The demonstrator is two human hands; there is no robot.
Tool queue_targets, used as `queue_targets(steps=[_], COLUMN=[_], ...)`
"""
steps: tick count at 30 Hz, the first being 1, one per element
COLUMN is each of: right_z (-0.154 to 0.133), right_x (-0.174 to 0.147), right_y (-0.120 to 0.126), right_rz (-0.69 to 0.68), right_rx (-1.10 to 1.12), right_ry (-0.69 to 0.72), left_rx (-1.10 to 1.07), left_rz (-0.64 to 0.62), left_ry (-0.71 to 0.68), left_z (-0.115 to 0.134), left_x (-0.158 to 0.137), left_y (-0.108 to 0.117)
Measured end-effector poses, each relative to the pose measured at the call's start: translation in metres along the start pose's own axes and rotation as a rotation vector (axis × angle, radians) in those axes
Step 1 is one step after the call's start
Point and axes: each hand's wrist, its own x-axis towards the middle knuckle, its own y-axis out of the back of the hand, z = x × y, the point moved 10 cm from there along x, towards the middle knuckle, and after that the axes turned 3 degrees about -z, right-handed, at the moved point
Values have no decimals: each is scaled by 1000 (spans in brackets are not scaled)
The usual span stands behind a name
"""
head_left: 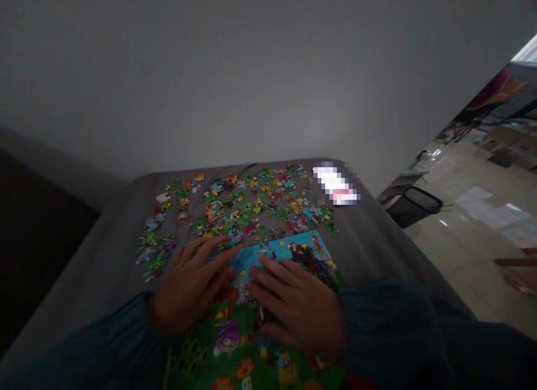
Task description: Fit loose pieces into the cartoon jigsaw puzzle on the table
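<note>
A colourful jigsaw puzzle (229, 341) lies in front of me, with a blue upper part and green lower part printed with cartoon figures. My left hand (191, 283) is over its upper left side, fingers stretched and apart. Close to those fingertips is a small bluish puzzle piece (233, 242); I cannot tell whether they touch it. Across the middle of the picture spreads my right hand (300, 309), palm down, fingers apart. Both hands cover parts of the puzzle. Beyond it lie many loose puzzle pieces (239, 202), with a smaller group of pieces (157, 258) at the left.
A grey cloth (369, 242) covers the table, which stands against a pale wall (230, 82). At the far right corner lies a lit phone (335, 183), its screen blurred. Past the table's right side are a dark mesh-like object (415, 205) and a shiny tiled floor (457, 239).
</note>
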Motion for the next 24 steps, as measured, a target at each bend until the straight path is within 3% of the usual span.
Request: queue_targets(steps=[15, 20, 24], right_z=[18, 17, 17], right_x=[3, 10, 10], right_y=[-12, -13, -9], right_rz=[-66, -81, -70], right_rx=[12, 37, 15], right_ry=[19, 18, 6], left_rx=[-51, -83, -114], left_rz=[-61, -135, -121], left_ry=[80, 75, 51], left_z=[-26, -24, -23], left_x=[-5, -7, -9], left_y=[7, 1, 1])
